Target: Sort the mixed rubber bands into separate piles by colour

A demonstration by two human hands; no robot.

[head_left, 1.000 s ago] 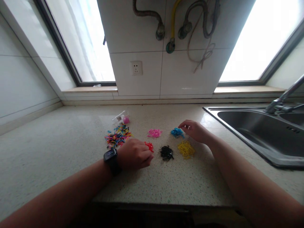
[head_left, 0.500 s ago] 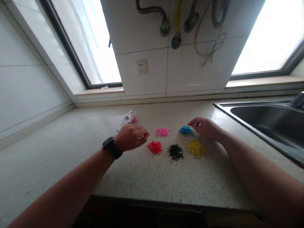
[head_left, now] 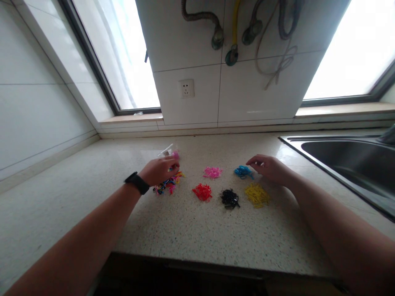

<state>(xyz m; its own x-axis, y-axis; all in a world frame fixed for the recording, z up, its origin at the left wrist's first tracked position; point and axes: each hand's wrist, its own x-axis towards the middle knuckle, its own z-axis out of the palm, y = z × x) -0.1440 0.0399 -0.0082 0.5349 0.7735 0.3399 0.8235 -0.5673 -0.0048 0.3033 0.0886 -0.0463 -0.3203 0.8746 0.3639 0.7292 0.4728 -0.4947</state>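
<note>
My left hand [head_left: 161,169], with a black watch [head_left: 137,182] on its wrist, is over a mixed pile of coloured rubber bands [head_left: 166,187]. Its fingers curve downward with a gap at the thumb, through which bits of colour show; the hand covers part of the pile. Beside the blue rubber bands [head_left: 243,172] rests my right hand [head_left: 264,167], its fingers curled and tips close together; whatever they pinch is too small to make out. Between the hands are pink bands [head_left: 212,172], red bands [head_left: 202,192] and black bands [head_left: 230,199]. Yellow bands [head_left: 256,195] lie nearest my right wrist.
A clear plastic bag [head_left: 169,151] with something pink inside lies behind my left hand. The speckled counter [head_left: 185,230] ends at a front edge below. To the right is a steel sink [head_left: 339,164]. A socket [head_left: 187,88] and hoses [head_left: 234,24] are on the tiled wall.
My left hand has moved left, from near the red bands back to the mixed pile, and more of that pile shows now. My right hand stays beside the blue bands. The view has shifted slightly.
</note>
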